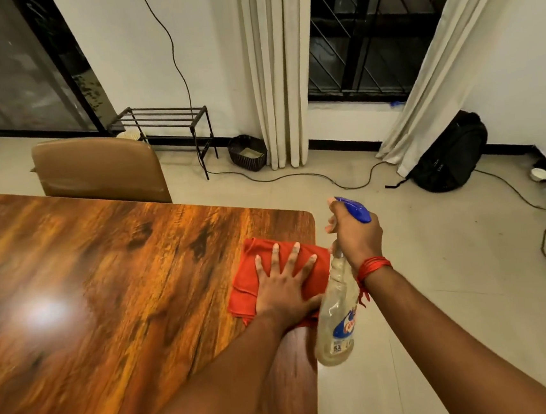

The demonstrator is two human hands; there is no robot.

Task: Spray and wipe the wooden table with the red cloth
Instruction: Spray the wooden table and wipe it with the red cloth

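Glossy wood grain fills the near left of your view, and your two forearms reach out over it toward the counter corner. Your left hand lies flat with fingers spread wide, pressing the red cloth onto the wood just beside the right edge. Your right hand is closed around the neck of the spray bottle, which hangs past the counter's edge over the floor, its blue nozzle aimed away from the wood. The step in hand looks like wiping this corner. Keep the palm flat and the cloth folded so the pressure spreads evenly, and sweep in long overlapping strokes along the grain, not short scrubs. Before you spray next, bring the bottle back over the wood and turn the nozzle toward the unwiped stretch on the left, or the mist will fall on the tiles. Mind the cloth near the edge; it could slide off. Beyond the counter stand a tan chair, a metal rack, curtains and a black backpack
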